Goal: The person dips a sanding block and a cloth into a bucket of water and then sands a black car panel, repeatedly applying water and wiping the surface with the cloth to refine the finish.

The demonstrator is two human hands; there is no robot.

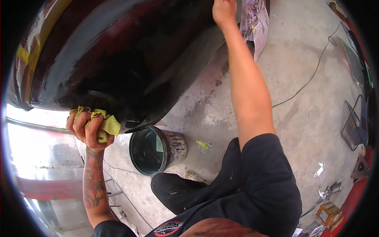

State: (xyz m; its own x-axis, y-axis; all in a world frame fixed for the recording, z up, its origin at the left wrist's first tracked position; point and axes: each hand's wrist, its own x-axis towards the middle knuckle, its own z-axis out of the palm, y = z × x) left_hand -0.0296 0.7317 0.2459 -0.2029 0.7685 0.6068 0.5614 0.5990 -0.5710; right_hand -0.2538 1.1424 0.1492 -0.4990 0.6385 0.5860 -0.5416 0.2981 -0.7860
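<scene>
A bunched yellow-green cloth (110,125) is in my left hand (87,132), with the fingers curled round it. That hand is up against the lower edge of a large, glossy dark car body panel (130,59), which has greyish, wet-looking streaks. At the top of the picture my right hand (225,12) is by the far right edge of the panel. Its fingers are mostly out of view, so their grip is hidden. Wrinkled newspaper (260,27) covers the part beside it. Yellow tape (23,54) and more masking run along the panel's left side.
Below the panel a paint-stained bucket (178,147) stands on the concrete floor (300,130), with dark liquid and a pale green piece inside. A cable (306,85) crosses the floor at right. Farther right are a spray gun (331,190), a yellow box (328,213) and a metal-framed stand (349,126).
</scene>
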